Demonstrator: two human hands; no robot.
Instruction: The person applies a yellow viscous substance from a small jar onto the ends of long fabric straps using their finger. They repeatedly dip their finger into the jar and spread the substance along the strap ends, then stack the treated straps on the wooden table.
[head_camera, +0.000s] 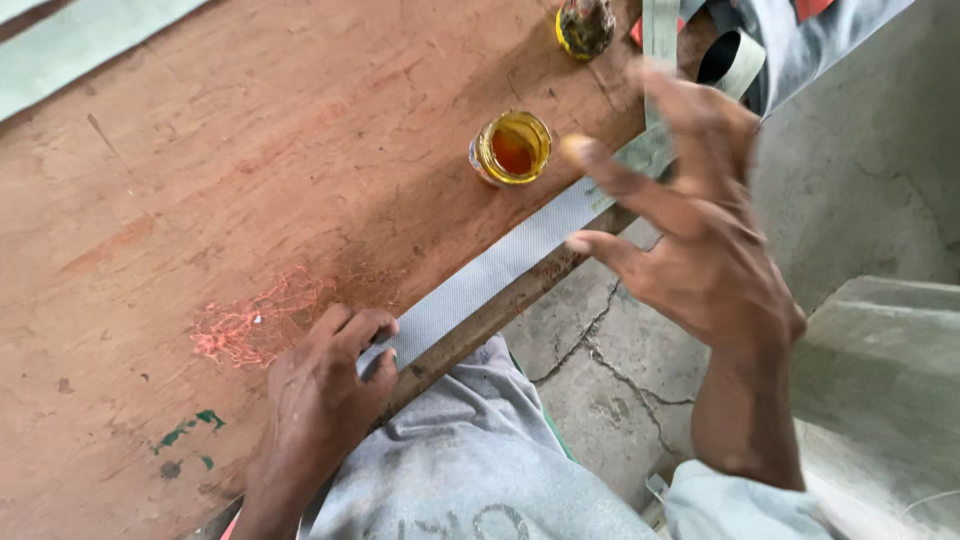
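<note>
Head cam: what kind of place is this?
Probably a small, informal craft workshop. A worn, stained brown wooden worktable stands on a cracked grey concrete floor. An open small jar of amber liquid, perhaps glue, stands by a long grey textured strip that the left hand pins down.

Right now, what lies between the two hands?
In the head view, the grey strip runs along the table edge from the left hand to the right hand.

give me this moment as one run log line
left hand: pressing end of grey textured strip on brown wooden table | right hand: open, blurred, above strip's far part | small open glass jar of amber liquid: beside strip
</note>
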